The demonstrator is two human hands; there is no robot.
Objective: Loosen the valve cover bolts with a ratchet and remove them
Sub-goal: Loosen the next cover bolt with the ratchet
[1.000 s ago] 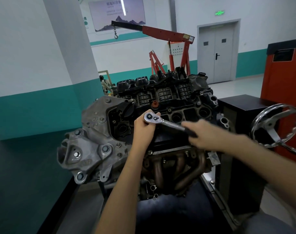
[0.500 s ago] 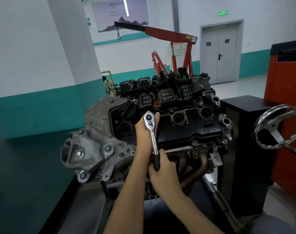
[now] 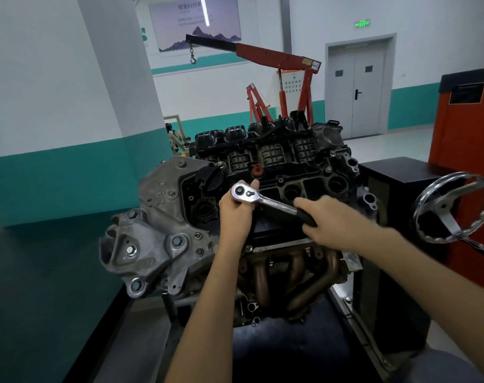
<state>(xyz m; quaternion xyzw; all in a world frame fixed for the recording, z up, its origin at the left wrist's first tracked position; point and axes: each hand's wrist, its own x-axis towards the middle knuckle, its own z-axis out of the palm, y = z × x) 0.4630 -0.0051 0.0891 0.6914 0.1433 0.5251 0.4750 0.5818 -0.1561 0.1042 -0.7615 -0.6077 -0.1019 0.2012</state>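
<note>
Worked on an engine (image 3: 158, 233) mounted on a stand in a training workshop, with a ratchet (image 3: 265, 199) laid over the near-left part of the black valve cover (image 3: 290, 183). Clasped the tool's chrome head in the left hand (image 3: 236, 214), fingers curled round it. Wrapped the right hand (image 3: 337, 219) round the black handle, which pointed off to the right.

Judged to be mid-stroke on one bolt near the cover's left end. Looked best served by pressing the head down square so the socket could not ride off. Called, too, for swinging the handle in a flat arc level with the cover, with knuckles kept off its raised edges and off the exhaust manifold (image 3: 298, 275) below. Seemed wise to spin each loosened bolt out by fingertip and set it somewhere safe.

Could not make out the socket or the bolt beneath it, both hidden behind the left hand. Lost the right hand's fingers to motion blur. Could not tell how many bolts were already out. Lost the stand's base past the lower edge. Showed a chrome handwheel (image 3: 453, 208) at right and a red engine crane (image 3: 276, 55) well behind.
</note>
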